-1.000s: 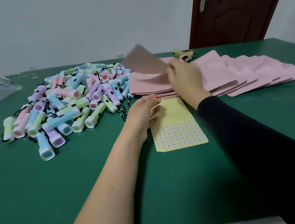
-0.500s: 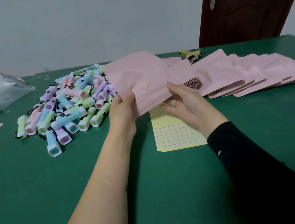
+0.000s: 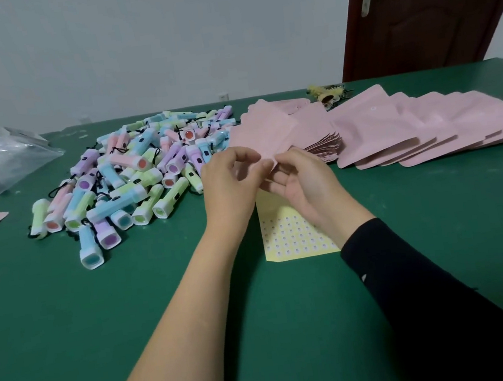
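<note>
Pinching pouch [image 3: 264,136] corner now (formerly sides)

Single pink pouch [image 3: 264,135], flat, matte, scalloped along far edge, held aloft and tilted, near corner pinched between left hand [image 3: 229,177] and right hand [image 3: 303,181]; rest of pouch spreads up and away beyond both hands' fingertips.

The green table [image 3: 165,327] bears a flashlight heap [image 3: 134,179], fanned pink pouches [image 3: 410,126] and a sticker sheet [image 3: 290,236].
</note>
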Demonstrator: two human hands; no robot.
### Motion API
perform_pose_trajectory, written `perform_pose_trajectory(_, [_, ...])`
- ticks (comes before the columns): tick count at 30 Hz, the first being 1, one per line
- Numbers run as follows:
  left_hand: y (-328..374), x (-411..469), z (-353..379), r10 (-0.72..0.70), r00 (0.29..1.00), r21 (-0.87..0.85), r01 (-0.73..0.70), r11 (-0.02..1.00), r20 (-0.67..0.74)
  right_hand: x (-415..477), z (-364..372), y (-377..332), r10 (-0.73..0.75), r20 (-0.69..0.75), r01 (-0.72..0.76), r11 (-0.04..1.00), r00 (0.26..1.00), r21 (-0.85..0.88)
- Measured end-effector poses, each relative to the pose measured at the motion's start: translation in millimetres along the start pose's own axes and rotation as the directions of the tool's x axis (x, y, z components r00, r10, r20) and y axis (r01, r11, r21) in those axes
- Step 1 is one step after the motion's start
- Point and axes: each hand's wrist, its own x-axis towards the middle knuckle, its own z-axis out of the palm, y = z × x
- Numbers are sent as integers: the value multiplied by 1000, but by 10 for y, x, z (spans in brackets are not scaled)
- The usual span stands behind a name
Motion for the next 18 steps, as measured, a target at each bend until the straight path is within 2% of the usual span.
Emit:
perform_pose_trajectory(4, [2,-15,-42,-90,995,-134,96,986,49,-52,35,2,-24,67,25,1000,997,-14])
perform_pose_trajectory(9, [27,-7,-62,-83,992,-124,94,988,91,-90,72,-30,-41,103,45,998,994,-35])
perform_pose_trajectory(18, [1,13,-79,-87,986,-229,119,966,144,-56,33,-49,-73,95,83,991,993,-106])
